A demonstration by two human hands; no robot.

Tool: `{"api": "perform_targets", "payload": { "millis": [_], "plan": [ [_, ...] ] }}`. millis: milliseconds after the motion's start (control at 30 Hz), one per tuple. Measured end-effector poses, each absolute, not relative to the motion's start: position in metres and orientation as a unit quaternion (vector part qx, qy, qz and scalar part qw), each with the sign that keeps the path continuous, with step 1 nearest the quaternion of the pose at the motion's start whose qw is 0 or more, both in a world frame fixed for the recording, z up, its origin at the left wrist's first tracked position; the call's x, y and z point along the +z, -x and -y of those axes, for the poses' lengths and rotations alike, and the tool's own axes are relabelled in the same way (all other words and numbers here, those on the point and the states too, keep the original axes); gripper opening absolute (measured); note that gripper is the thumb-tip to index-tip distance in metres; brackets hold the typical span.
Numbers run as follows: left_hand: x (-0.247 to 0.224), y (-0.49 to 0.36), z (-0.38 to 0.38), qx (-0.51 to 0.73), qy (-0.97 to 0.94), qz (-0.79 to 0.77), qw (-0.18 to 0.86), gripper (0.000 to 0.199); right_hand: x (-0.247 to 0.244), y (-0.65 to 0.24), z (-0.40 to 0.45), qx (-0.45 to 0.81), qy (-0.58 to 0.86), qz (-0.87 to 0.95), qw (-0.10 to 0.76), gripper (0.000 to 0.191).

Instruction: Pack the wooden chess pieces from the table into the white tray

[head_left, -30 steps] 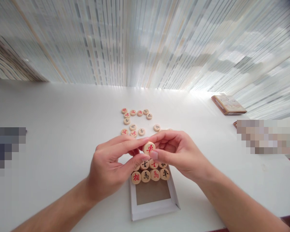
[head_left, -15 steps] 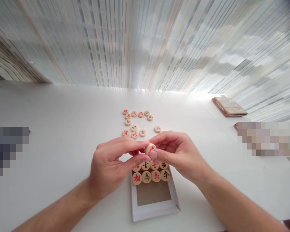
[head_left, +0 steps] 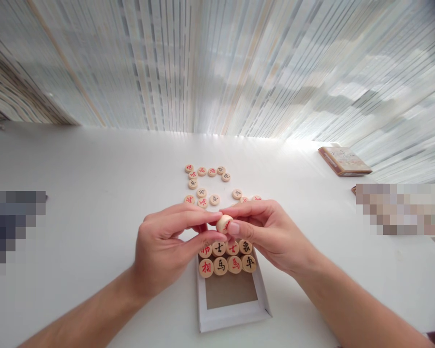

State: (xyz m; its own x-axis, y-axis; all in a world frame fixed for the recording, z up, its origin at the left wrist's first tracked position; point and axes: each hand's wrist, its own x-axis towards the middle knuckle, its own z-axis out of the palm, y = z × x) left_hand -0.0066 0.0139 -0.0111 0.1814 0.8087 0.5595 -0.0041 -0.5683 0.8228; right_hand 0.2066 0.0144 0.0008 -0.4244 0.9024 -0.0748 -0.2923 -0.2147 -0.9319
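Observation:
A round wooden xiangqi piece (head_left: 224, 224) with a red character is held up between my two hands, tilted so its pale side faces me. My left hand (head_left: 174, 246) pinches it from the left with thumb and fingers. From the right, the thumb and fingers of my right hand (head_left: 268, 232) close on the same piece. Just below is a white open box (head_left: 235, 313) with rows of red and black pieces, among them a red horse piece (head_left: 235, 264). My hands hide the box's far part. Its near end shows a bare brown bottom.
Several loose xiangqi pieces (head_left: 202, 171) lie on the white table (head_left: 94, 183) beyond my hands. A decorated box (head_left: 346, 161) stands at the far right. Blurred-out patches cover things at both sides. A striped curtain (head_left: 210, 67) hangs behind the table.
The piece between my fingers has turned, so less of its red character shows. My hands have shifted only slightly, and more loose pieces show behind my right hand.

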Motion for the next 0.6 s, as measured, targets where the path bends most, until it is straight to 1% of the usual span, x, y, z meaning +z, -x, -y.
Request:
{"api": "perform_targets", "payload": {
  "millis": [133,233,600],
  "plan": [
    [-0.0101,0.0060,-0.0145,0.569,-0.673,-0.303,0.361,0.026,0.0015,-0.2062,-0.0152,0.697,0.322,0.468,0.438,0.020],
    [-0.0093,0.0054,-0.0141,0.570,-0.672,-0.308,0.359,0.025,0.0026,-0.2059,-0.0162,0.695,0.323,0.466,0.442,0.018],
    [-0.0096,0.0071,-0.0120,0.567,-0.697,-0.313,0.308,0.048,0.0057,-0.2029,-0.0149,0.645,0.363,0.488,0.463,0.027]
  ]
}}
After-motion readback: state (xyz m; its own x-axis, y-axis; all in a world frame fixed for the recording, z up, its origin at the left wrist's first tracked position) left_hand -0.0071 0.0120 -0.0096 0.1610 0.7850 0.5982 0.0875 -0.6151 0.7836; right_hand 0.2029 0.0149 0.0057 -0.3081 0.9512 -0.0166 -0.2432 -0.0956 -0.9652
